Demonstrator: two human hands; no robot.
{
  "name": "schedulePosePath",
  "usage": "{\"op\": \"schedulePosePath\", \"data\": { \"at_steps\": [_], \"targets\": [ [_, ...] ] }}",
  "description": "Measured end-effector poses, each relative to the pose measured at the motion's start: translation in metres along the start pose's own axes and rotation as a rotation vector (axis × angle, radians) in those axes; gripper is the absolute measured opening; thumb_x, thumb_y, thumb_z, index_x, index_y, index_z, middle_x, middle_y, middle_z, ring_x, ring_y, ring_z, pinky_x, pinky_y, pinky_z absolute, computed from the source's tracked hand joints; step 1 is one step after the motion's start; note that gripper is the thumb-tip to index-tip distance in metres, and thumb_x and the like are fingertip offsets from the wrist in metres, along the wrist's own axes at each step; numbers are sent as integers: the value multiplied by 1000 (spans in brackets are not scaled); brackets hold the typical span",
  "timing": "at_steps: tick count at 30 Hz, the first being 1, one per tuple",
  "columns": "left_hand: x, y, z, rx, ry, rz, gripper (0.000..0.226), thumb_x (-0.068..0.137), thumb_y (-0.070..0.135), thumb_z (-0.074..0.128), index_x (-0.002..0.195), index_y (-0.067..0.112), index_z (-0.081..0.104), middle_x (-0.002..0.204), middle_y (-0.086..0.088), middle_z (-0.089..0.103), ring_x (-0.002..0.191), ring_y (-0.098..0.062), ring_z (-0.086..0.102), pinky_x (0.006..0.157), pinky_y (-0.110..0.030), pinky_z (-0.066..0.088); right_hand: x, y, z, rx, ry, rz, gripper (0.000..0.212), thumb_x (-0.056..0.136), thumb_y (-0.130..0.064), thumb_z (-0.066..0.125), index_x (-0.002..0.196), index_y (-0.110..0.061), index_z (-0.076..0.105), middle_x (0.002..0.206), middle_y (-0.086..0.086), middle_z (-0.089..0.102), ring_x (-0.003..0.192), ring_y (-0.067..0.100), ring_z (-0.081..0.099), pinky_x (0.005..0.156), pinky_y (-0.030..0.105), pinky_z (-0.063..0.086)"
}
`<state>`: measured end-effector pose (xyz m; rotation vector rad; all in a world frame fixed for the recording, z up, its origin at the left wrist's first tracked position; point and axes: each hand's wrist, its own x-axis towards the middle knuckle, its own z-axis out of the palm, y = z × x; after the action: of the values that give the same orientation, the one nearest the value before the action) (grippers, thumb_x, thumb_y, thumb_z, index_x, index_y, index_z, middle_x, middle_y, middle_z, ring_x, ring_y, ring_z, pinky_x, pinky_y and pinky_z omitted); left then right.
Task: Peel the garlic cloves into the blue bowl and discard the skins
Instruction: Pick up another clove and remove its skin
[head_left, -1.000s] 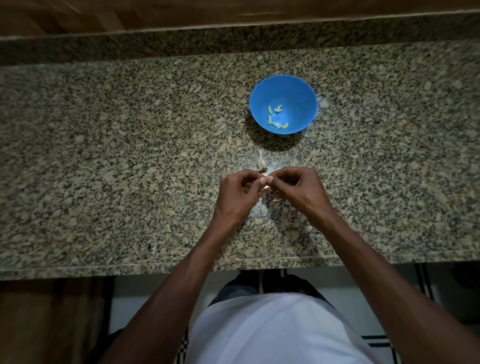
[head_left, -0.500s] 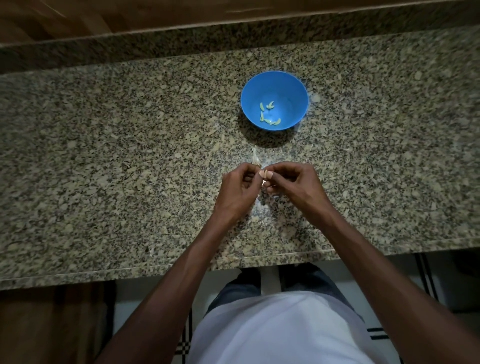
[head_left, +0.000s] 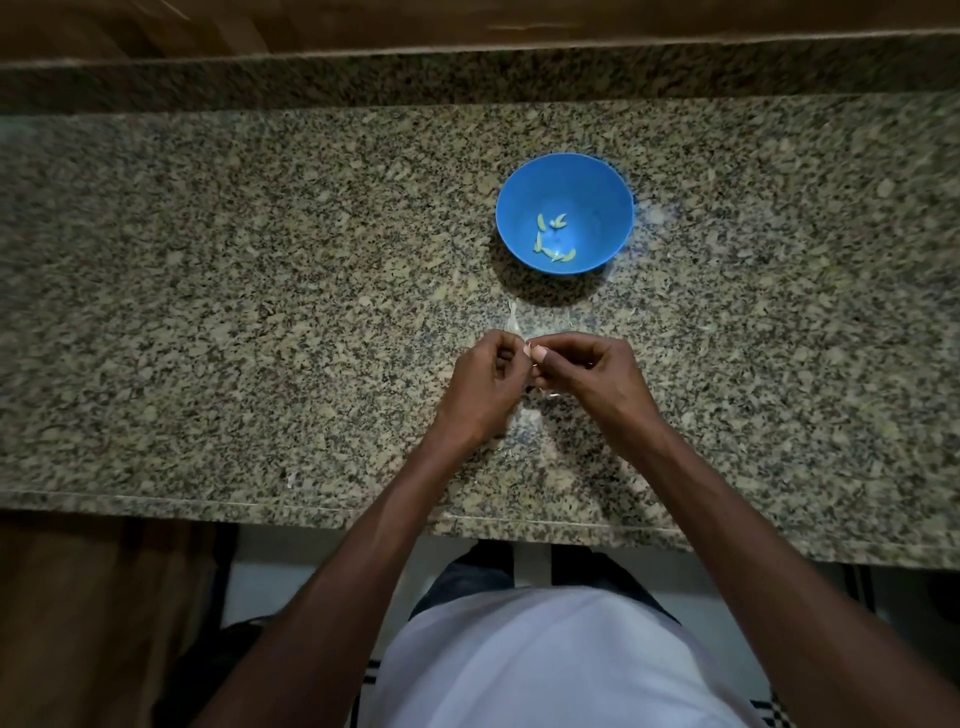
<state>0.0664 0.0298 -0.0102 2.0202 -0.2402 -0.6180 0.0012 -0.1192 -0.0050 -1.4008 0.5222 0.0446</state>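
Torso: a white shirt (head_left: 545, 660) fills the bottom edge, dark trousers just above it; tiled floor shows under the counter lip
Forearms: both rise from the lower corners and converge over the front half of the granite counter (head_left: 208, 322)
Left hand (head_left: 485, 387): fingers curled inward, tips pressed together at the point where the two hands meet; it pinches a small pale thing there, seemingly a garlic clove, mostly hidden by the fingers
Right hand (head_left: 592, 371): fingers curled as well, thumb and forefinger narrowed to a pinch against the left fingertips; a pale nail shows at the contact; whether it grips clove or skin, I cannot tell
Skins: a thin pale garlic skin (head_left: 513, 322) lies on the granite just beyond the left knuckles; fainter translucent scraps lie under and between the wrists, hard to make out
Blue bowl (head_left: 597, 176): stands upright on the counter beyond the hands, slightly to the right, apart from them, its shadow falling toward the person
Peeled cloves (head_left: 551, 238): several small yellowish pieces lie loose on the bowl's floor
Backsplash: a granite strip behind the counter; wood above it
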Motion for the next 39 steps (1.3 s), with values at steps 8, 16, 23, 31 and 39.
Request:
{"op": "schedulePosePath", "data": {
  "at_steps": [8, 16, 23, 31, 39],
  "targets": [
    [4, 3, 12, -131, 102, -101, 16, 104, 25, 59, 108, 10, 64, 95, -2, 73, 85, -11, 71, 76, -29, 60, 12, 1, -6, 49, -7, 40, 15, 97, -3, 71, 111, 2, 73, 92, 22, 77, 82, 24, 76, 78, 29, 62],
    [3, 0, 10, -308, 145, -169, 12, 100, 21, 66, 104, 10, 67, 99, -8, 74, 97, -22, 72, 89, -38, 61, 16, 0, -13, 114, -47, 137, 13, 94, -7, 75, 106, -5, 77, 98, 12, 79, 86, 23, 75, 87, 36, 63],
    [0, 3, 8, -360, 152, -109, 19, 92, 15, 78, 108, 9, 70, 105, -10, 75, 103, -22, 73, 95, -42, 61, 16, -2, -16, 49, -50, 120, 22, 90, -13, 81, 109, -3, 76, 97, 15, 78, 88, 22, 76, 80, 35, 62],
    [-3, 9, -2, -270, 132, -38, 24, 85, 13, 85, 106, 7, 76, 103, -3, 79, 93, -19, 78, 84, -43, 65, 15, -2, -18, -135, -57, -4, 21, 89, -20, 83, 105, -9, 80, 98, 6, 81, 94, 25, 78, 86, 47, 64],
    [-6, 7, 1, -95, 224, 74, 17, 89, 11, 79, 106, 8, 77, 97, 2, 77, 83, -7, 75, 74, -28, 64, 10, 2, -12, -105, -47, -4, 24, 89, -19, 83, 110, -8, 80, 100, 6, 81, 94, 23, 78, 88, 46, 64]
  ]
}}
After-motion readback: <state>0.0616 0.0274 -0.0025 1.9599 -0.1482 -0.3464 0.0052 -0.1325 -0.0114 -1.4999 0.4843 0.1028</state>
